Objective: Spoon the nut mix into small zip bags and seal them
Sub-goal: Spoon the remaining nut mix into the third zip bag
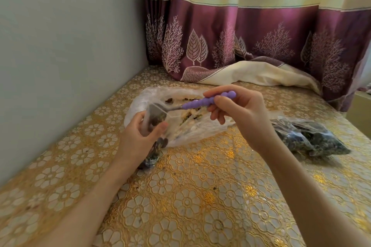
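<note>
My left hand grips a small clear zip bag upright, its mouth held open and nut mix showing inside and below my palm. My right hand pinches the purple beaded handle of a spoon. The metal bowl of the spoon sits at the mouth of the small bag. Behind both lies a large clear plastic bag, spread flat, with scattered nut mix on it.
Several filled small bags lie in a pile to the right. A gold floral cloth covers the table. A grey wall runs along the left. A purple and cream curtain hangs at the back, its hem lying on the table.
</note>
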Available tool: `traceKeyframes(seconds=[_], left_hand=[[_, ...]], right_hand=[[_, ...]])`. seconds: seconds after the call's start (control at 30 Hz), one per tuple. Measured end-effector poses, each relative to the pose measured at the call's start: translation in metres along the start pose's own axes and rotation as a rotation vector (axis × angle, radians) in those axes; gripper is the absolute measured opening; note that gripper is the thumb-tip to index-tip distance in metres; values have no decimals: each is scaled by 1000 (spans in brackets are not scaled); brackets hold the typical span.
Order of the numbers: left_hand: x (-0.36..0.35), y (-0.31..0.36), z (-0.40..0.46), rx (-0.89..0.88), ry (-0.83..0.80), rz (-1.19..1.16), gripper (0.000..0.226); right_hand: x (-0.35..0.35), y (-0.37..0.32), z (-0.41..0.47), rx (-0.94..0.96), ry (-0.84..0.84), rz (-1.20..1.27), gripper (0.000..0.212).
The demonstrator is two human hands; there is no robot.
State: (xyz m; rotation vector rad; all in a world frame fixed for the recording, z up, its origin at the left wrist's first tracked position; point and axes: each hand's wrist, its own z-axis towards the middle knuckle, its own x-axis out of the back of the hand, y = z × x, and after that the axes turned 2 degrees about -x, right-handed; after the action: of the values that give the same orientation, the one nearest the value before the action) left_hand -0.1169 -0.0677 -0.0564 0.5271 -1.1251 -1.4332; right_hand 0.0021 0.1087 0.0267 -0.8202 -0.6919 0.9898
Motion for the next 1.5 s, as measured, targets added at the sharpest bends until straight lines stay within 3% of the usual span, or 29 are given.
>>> traceKeyframes(seconds=[0.2,0.33,0.43,0.63,1.03,1.2,1.33,1.5], left_hand=[[0,3,0,-22,12,3,34],[0,4,0,-42,17,69,45],[-2,3,-3,-79,-19,137,37],[-3,-7,-1,-115,-83,269,42],[-1,-16,3,-107,-140,318,48],[-1,-17,7,-90,-174,345,59],[-1,-17,8,-94,-187,358,53],[-1,-14,6,-94,-151,350,51]], right_hand=[[5,4,4,-9,32,70,19],[14,17,10,-100,301,178,20],[17,35,16,-236,445,181,24],[5,70,30,-430,478,197,36],[10,112,55,-613,734,293,28],[11,114,61,-585,742,254,45],[9,112,63,-558,721,232,24],[7,112,56,-571,628,246,26]])
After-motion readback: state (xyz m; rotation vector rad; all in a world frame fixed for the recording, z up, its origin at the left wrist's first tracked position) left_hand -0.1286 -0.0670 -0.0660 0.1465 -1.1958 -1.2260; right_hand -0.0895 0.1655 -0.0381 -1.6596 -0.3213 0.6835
